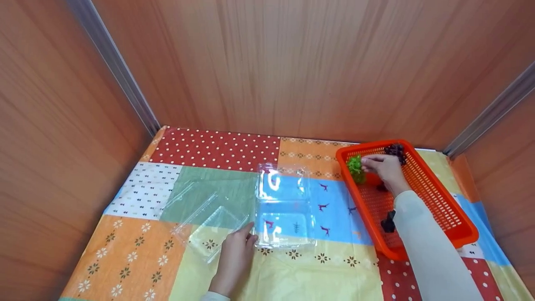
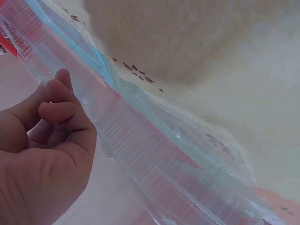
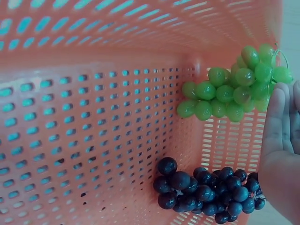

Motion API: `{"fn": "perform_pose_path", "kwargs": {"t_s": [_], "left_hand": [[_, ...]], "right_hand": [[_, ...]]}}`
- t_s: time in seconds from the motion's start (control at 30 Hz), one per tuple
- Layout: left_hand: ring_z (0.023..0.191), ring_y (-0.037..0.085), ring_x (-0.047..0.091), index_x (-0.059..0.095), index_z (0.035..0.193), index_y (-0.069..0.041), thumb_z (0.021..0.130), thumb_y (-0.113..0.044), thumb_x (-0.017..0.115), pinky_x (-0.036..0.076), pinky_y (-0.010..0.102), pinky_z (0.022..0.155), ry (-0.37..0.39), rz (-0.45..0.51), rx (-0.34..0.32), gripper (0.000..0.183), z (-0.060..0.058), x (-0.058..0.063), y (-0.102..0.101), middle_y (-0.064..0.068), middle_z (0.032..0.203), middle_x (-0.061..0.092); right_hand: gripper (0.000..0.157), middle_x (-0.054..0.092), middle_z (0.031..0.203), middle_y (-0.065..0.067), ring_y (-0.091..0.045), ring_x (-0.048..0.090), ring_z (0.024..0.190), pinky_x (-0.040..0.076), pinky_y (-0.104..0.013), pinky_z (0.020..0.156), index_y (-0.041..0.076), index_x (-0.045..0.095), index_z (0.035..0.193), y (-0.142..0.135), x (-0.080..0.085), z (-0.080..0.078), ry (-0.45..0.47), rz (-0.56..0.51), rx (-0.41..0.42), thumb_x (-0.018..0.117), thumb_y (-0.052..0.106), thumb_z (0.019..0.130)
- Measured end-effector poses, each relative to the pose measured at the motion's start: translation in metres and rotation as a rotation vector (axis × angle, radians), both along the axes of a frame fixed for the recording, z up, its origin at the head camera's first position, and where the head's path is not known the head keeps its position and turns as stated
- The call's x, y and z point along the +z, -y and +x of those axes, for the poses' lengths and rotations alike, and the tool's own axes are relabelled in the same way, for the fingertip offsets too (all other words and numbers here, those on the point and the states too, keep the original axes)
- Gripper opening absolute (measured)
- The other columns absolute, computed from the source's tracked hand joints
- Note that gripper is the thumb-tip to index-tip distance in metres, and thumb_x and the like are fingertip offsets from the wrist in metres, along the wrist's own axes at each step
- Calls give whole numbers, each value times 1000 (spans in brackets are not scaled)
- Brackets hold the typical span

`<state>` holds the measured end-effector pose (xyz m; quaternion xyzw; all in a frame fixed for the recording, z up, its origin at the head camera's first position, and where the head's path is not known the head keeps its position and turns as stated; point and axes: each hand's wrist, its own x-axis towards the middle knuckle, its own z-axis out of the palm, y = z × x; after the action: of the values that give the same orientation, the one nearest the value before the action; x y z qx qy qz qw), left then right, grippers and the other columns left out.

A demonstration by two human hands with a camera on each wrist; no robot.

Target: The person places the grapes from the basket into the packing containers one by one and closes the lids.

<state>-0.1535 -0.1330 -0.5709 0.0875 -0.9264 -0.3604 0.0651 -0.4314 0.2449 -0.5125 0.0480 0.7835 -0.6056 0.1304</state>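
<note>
Right fingers pinch the green grapes by the stem end — smart, probably light but slick — can't tell if the left hand grips.

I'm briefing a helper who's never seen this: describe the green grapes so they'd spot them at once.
Find the orange-red basket on the right of the patchwork cloth in the head view. Near its far-left corner, the person's right hand pinches the bunch of green grapes at one end. Its bright green sets it apart from the dark grapes also in the basket.
</note>
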Motion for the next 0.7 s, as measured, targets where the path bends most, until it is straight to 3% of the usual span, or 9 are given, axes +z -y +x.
{"fn": "perform_pose_path", "kwargs": {"t_s": [0.33, 0.5, 0.7], "left_hand": [[77, 10, 60, 61, 125, -8, 91, -21, 63, 52, 32, 72, 72, 98, 45, 36, 3, 0, -2, -3, 86, 67], [74, 10, 57, 61, 124, -6, 90, -18, 64, 51, 30, 70, 51, 106, 38, 37, 4, -2, -4, -4, 82, 65], [75, 12, 59, 62, 121, -3, 89, -15, 65, 51, 35, 73, 4, 111, 25, 34, 3, -4, -9, -1, 82, 66]], "right_hand": [[37, 68, 105, -9, -27, 65, 100, 51, -26, 86, 5, 65, 116, 1, 31, 30, -3, -71, -79, 67, 26, 86], [38, 69, 102, -7, -26, 66, 97, 52, -26, 81, 1, 63, 118, 1, 43, 46, -19, -140, -96, 67, 21, 86], [37, 70, 98, -8, -22, 68, 88, 51, -30, 84, -1, 64, 116, -8, 53, 68, -58, -279, -117, 70, 17, 84]]}}
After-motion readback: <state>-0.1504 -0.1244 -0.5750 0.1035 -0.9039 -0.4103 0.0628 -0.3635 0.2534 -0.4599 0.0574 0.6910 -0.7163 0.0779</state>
